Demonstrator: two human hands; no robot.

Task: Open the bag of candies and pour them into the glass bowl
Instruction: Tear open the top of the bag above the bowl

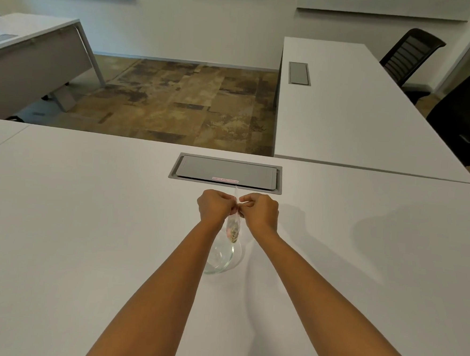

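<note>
A small clear bag of candies (233, 229) hangs upright between my two hands, above the white table. My left hand (215, 205) pinches the bag's top edge from the left. My right hand (259, 210) pinches the same top edge from the right, the fingertips almost touching. The candies sit bunched in the bag's lower part. A clear glass bowl (224, 256) stands on the table right under the bag, between my forearms, with nothing visible inside it.
A grey cable hatch (226, 171) is set into the white table (87, 209) just beyond my hands. Another white desk (358, 108) adjoins at the far right with black chairs (409, 53) behind it. A third desk (28, 52) stands far left.
</note>
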